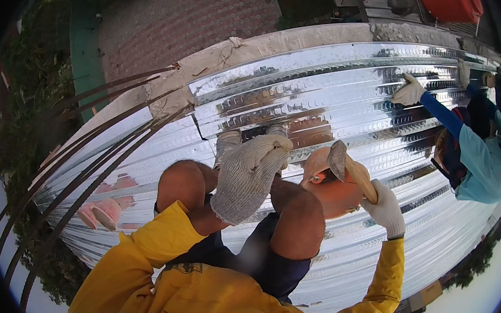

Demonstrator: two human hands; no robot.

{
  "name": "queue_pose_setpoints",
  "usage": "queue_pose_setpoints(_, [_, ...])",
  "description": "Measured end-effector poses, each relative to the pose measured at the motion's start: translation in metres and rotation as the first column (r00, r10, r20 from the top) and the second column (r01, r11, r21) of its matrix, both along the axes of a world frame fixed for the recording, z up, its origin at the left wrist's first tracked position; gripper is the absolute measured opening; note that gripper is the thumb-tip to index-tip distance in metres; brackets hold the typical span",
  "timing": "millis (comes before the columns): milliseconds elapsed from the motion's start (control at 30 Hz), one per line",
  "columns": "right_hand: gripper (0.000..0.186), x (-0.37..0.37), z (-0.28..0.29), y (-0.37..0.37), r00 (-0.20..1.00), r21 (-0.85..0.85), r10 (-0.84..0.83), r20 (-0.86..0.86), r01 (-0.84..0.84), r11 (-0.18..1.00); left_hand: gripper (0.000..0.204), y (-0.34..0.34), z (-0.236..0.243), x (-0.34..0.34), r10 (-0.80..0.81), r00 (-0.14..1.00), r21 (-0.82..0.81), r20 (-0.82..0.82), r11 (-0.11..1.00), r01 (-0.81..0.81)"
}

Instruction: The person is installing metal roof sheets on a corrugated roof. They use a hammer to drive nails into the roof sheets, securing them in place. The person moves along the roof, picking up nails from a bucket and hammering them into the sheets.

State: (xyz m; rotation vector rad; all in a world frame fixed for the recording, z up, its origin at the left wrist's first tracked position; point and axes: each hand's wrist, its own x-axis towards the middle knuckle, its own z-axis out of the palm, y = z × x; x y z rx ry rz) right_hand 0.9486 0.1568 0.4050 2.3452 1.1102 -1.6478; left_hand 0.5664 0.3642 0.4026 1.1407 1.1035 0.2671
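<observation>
My left hand (248,177), in a knitted glove, is closed above my bent knees; whatever its fingers hold is too hidden to make out. My right hand (385,209), also gloved, grips a hammer (357,177) by its wooden handle, the metal head raised at its upper left. Under the hammer lies an orange rounded object (326,194), perhaps a helmet or container, partly covered. I squat on shiny ribbed metal sheeting (257,85), my feet partly hidden behind my left hand.
Bent rusty rebars (92,141) stick out at left beside pink pieces (106,214). A concrete edge (230,52) borders the sheeting, with paving below. At right a co-worker (484,170) in light blue crouches, one gloved hand (407,90) on the sheeting.
</observation>
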Motion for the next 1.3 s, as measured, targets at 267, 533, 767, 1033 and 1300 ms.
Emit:
queue_pose_setpoints(267, [0.018, -0.079, 0.016, -0.071, 0.859, -0.069, -0.454, -0.238, 0.451, 0.890, 0.023, -0.100, -0.013, -0.026, 0.067, 0.977, 0.307, -0.204, 0.952, -0.001])
queue_pose_setpoints(533, [0.035, -0.150, -0.020, -0.202, 0.816, -0.027, -0.576, 0.046, 0.577, 0.816, 0.026, -0.189, 0.018, -0.090, -0.038, 0.932, 0.410, -0.360, 0.891, 0.194])
queue_pose_setpoints(767, [0.045, -0.163, 0.016, -0.184, 0.944, 0.073, -0.269, 0.193, 0.260, 0.963, 0.024, -0.211, 0.088, -0.127, 0.092, 0.914, 0.490, -0.396, 0.863, 0.125])
queue_pose_setpoints(1033, [0.054, -0.161, 0.063, -0.238, 0.963, 0.047, -0.160, 0.218, 0.153, 0.987, 0.032, -0.306, 0.221, -0.394, 0.283, 0.429, 0.374, -0.858, 0.916, 0.144])
queue_pose_setpoints(1300, [0.040, -0.170, 0.112, -0.342, 0.859, -0.039, -0.511, -0.045, 0.509, 0.860, 0.033, -0.526, 0.314, -0.573, -0.151, 0.048, -0.157, -0.987, 0.974, -0.164])
